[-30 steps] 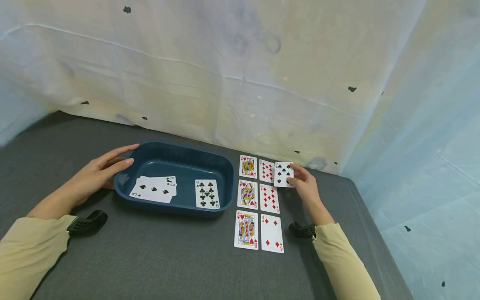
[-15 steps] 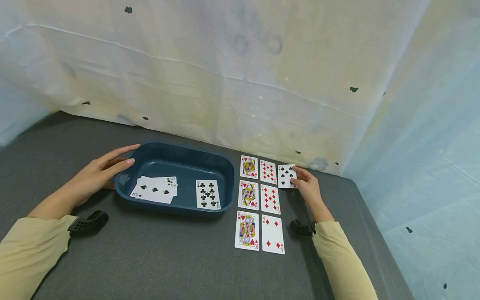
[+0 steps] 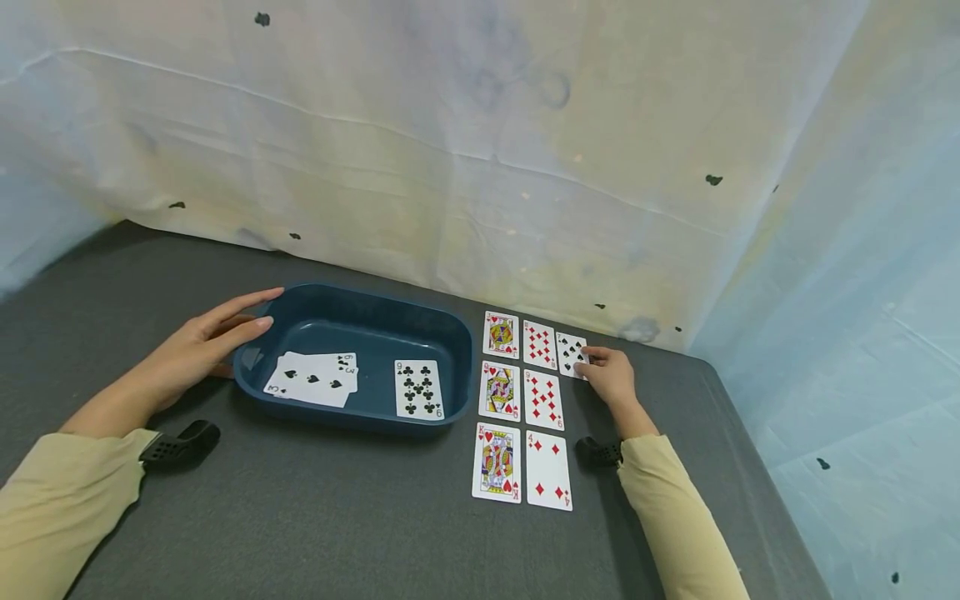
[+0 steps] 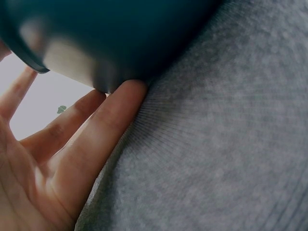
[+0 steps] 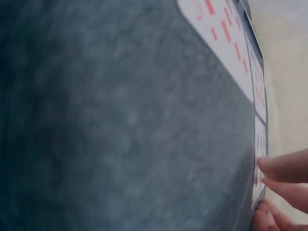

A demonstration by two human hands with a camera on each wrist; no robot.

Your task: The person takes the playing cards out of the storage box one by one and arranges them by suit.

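Observation:
In the head view my left hand (image 3: 202, 343) rests on the left end of a dark blue oblong tub (image 3: 360, 425), fingers spread and fairly straight. The left wrist view shows fingers (image 4: 103, 139) against the tub's outer wall (image 4: 120, 38). At the far right my right hand (image 3: 611, 379) pinches the right edge of a seven of spades (image 3: 568, 353), which lies on the cloth beside a red diamond card (image 3: 540, 343). From the right wrist, fingertips (image 5: 269, 166) touch that black-pipped card (image 5: 259, 144); part of it is hidden behind them.
Inside the tub lie a three of spades (image 3: 311, 379) over other cards and a nine of clubs (image 3: 418, 390). King (image 3: 497, 462), queen (image 3: 500, 390) and jack of hearts (image 3: 501, 335) form one column, with nine (image 3: 543, 400) and four of diamonds (image 3: 549, 469) alongside. Sheeting (image 3: 450, 167) hangs behind.
The seven of spades has moved right, off the diamond card it overlapped, and now lies turned slightly beside it. My right hand has come lower at its edge. The left hand stays on the tub.

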